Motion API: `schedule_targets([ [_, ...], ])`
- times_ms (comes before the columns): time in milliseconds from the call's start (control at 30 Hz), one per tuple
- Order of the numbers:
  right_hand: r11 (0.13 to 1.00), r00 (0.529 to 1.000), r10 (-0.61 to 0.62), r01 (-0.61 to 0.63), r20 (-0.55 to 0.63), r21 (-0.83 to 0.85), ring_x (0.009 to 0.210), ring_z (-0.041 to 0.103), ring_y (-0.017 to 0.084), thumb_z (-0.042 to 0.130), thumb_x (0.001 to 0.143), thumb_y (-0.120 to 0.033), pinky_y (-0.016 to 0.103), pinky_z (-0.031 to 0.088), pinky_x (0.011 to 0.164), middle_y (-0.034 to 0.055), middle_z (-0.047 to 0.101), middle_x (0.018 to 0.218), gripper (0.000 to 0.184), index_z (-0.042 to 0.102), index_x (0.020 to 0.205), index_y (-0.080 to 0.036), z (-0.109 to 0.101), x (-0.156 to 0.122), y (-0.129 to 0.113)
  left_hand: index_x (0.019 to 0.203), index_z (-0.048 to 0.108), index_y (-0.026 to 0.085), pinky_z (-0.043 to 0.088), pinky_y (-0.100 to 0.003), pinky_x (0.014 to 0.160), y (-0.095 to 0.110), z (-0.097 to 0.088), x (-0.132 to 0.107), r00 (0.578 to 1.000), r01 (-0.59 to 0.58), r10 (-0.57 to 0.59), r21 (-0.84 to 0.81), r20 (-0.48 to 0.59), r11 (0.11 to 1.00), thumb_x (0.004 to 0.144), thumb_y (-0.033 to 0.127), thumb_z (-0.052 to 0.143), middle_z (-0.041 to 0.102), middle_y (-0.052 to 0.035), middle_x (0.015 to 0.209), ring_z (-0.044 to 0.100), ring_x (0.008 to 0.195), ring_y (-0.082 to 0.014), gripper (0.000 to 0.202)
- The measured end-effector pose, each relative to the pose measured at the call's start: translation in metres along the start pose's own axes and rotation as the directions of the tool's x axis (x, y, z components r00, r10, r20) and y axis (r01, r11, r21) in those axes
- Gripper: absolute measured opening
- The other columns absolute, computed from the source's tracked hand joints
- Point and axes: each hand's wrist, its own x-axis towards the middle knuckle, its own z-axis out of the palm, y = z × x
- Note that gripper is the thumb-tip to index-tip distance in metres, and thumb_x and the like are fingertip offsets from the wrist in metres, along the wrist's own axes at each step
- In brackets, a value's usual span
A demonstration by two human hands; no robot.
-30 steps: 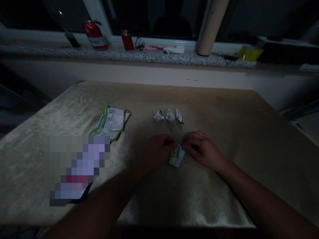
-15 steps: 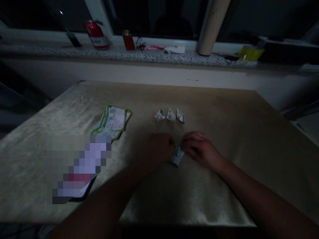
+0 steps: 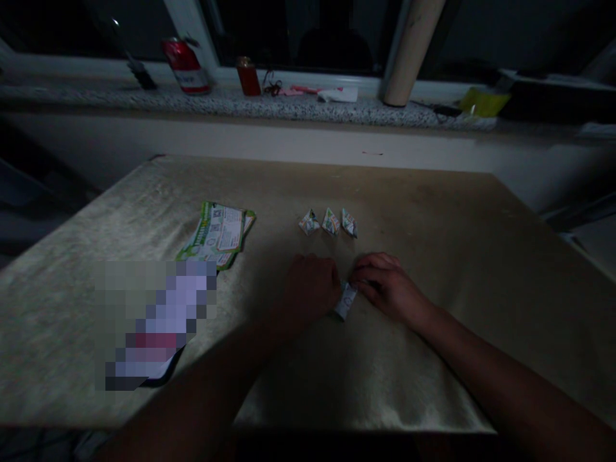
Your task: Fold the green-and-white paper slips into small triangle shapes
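Between my hands lies a small folded piece of printed paper (image 3: 345,303), pale with some green print, on the gold tablecloth (image 3: 433,205). My left hand (image 3: 312,285) is curled at the paper's left side, its fingertips hidden behind the knuckles. From the right, my right hand (image 3: 385,282) pinches the paper's upper right edge. Beyond the hands, three small folded paper shapes stand in a row: a left one (image 3: 309,222), a middle one (image 3: 331,222) and a right one (image 3: 349,222).
Green-and-white printed leaflets (image 3: 216,234) are stacked on the left, with a phone (image 3: 163,327), its screen blurred out, below them. Along the stone windowsill (image 3: 289,113) behind the table stand a red can (image 3: 185,67), a red jar (image 3: 248,77) and a cardboard tube (image 3: 411,54).
My left hand has shifted slightly right over the paper, covering more of its left part. My right hand has barely moved, and the view has tilted a little.
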Motion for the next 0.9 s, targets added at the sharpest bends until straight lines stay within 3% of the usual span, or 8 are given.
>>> schedule_targets([
  [267, 1.0, 1.0, 0.009, -0.009, 0.016, 0.02, 0.1, 0.064, 0.023, 0.066, 0.092, -0.024, 0.041, 0.047, 0.09, 0.0065, 0.07, 0.104, 0.009, 0.075, 0.094, -0.025, -0.0052, -0.0012, 0.0002, 0.086, 0.071, 0.017, 0.044, -0.04, 0.089, -0.0018, 0.0001, -0.0028, 1.0, 0.028, -0.028, -0.06, -0.002, 0.998, 0.086, 0.022, 0.054, 0.075, -0.0085, 0.089, 0.066, 0.088, -0.0244, 0.018],
  [467, 0.972, 0.994, 0.092, -0.078, -0.053, 0.223, 0.095, 0.065, 0.02, 0.068, 0.09, -0.023, 0.037, 0.049, 0.087, 0.0057, 0.07, 0.1, 0.007, 0.073, 0.095, -0.023, -0.0049, -0.0004, 0.0022, 0.086, 0.071, 0.017, 0.042, -0.041, 0.09, -0.0011, 0.0016, -0.003, 0.999, 0.038, -0.038, -0.088, -0.001, 0.995, 0.085, 0.023, 0.056, 0.074, -0.0074, 0.089, 0.065, 0.091, -0.0248, 0.016],
  [667, 0.991, 0.992, 0.12, -0.116, -0.04, 0.072, 0.096, 0.063, 0.022, 0.074, 0.086, -0.026, 0.039, 0.046, 0.088, 0.0049, 0.069, 0.097, 0.004, 0.074, 0.09, -0.025, 0.001, 0.0039, -0.0007, 0.087, 0.071, 0.017, 0.042, -0.041, 0.089, -0.0012, 0.003, -0.0028, 0.999, 0.033, -0.033, -0.048, -0.003, 0.998, 0.088, 0.023, 0.052, 0.075, -0.0086, 0.091, 0.064, 0.091, -0.0252, 0.02],
  [900, 0.995, 0.998, 0.06, -0.06, -0.003, 0.084, 0.1, 0.063, 0.022, 0.069, 0.089, -0.024, 0.04, 0.046, 0.09, 0.0049, 0.069, 0.103, 0.007, 0.074, 0.094, -0.026, -0.0041, -0.0013, 0.0011, 0.088, 0.071, 0.018, 0.042, -0.04, 0.09, -0.0006, 0.002, -0.0028, 0.999, 0.049, -0.048, -0.077, 0.013, 0.996, 0.085, 0.022, 0.056, 0.074, -0.0081, 0.09, 0.065, 0.093, -0.0249, 0.016],
])
